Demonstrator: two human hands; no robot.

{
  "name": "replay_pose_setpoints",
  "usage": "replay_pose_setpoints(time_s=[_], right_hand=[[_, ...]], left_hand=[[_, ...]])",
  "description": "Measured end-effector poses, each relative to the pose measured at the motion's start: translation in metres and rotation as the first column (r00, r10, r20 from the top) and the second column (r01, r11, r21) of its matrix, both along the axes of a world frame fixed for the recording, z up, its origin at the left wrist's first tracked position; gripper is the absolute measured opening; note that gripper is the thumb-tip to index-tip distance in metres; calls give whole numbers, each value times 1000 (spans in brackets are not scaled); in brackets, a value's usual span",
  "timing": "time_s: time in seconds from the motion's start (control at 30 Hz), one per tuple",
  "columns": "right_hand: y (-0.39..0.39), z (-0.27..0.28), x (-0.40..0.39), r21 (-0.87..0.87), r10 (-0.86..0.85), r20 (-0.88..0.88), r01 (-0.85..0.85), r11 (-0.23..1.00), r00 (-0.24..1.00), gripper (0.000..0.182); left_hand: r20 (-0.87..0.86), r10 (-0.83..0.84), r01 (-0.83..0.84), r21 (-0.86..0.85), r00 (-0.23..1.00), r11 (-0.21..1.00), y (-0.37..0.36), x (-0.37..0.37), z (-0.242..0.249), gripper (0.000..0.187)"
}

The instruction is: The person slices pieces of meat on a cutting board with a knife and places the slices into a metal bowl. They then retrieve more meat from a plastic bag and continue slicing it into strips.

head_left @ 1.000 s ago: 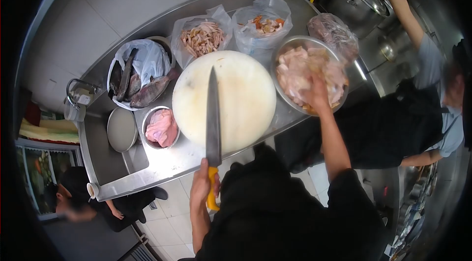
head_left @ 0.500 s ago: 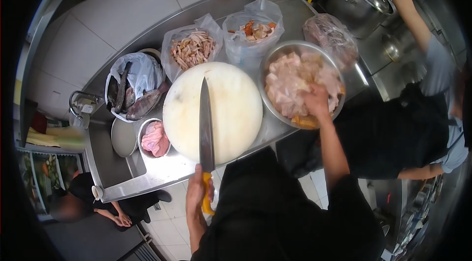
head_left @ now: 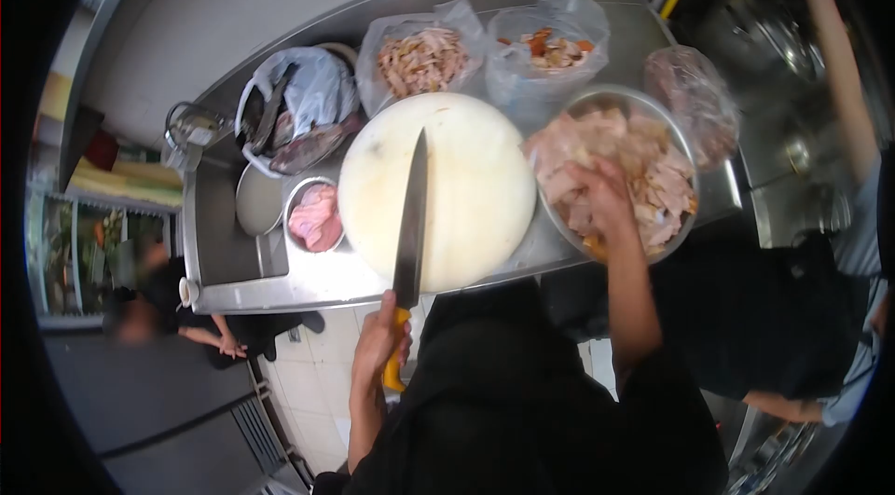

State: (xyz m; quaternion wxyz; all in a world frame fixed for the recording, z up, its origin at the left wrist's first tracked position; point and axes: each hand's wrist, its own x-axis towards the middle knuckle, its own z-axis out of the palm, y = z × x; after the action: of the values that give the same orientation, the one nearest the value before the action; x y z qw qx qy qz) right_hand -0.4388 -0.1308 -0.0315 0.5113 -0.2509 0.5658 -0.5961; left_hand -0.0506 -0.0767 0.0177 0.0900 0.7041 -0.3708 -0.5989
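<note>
Gripping a big knife (head_left: pixel 411 225) by its yellow handle (head_left: pixel 394 374), the left hand (head_left: pixel 378 341) holds the blade over the round white board (head_left: pixel 475 187) on the worktop (head_left: pixel 266 292). The right hand (head_left: pixel 606 199) is on the meat pieces (head_left: pixel 664 183) in the metal bowl (head_left: pixel 643 103), but I cannot tell if it pinches any. Behind stand two open plastic bags (head_left: pixel 531 85) with cut bits inside.

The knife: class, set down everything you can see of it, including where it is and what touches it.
The knife has a long, dark grey blade, metal by its look, tapering to a point, and a yellow handle. The left hand grips the handle, partly covering it. The blade extends over the round, whitish cutting board, tip toward the far side; the handle is past the board's near edge. Whether the blade touches the board is unclear.
</note>
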Motion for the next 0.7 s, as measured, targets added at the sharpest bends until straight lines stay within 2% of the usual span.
replay_pose_setpoints(time_s=[0.13,0.27,0.37,0.43,0.47,0.57,0.6,0.7], right_hand=[[-19,-12,40,-55,180,205,-172,984,962,17],[-30,-20,72,-57,252,272,-245,968,929,17],[-35,-23,87,-69,327,79,-322,944,942,21],[-33,-36,104,-125,205,-335,-259,958,920,27],[-30,-42,113,-163,120,-520,-237,958,845,30],[-12,-49,133,-86,157,-801,-371,925,578,44],[-6,-36,136,67,343,-681,-412,909,647,53],[0,-46,132,35,317,-758,-449,893,571,55]], left_hand=[[11,55,-54,-23,998,998,9,7,-1,79],[12,86,-86,-8,996,996,17,19,1,78],[18,109,-109,-18,994,994,25,25,0,79],[22,116,-115,-37,993,993,30,30,-2,80],[24,115,-113,-51,993,992,33,33,-3,80],[38,130,-127,-63,991,990,39,41,-8,80],[46,140,-137,-62,989,989,41,45,-10,80],[35,162,-160,-47,986,986,47,53,-15,79]])
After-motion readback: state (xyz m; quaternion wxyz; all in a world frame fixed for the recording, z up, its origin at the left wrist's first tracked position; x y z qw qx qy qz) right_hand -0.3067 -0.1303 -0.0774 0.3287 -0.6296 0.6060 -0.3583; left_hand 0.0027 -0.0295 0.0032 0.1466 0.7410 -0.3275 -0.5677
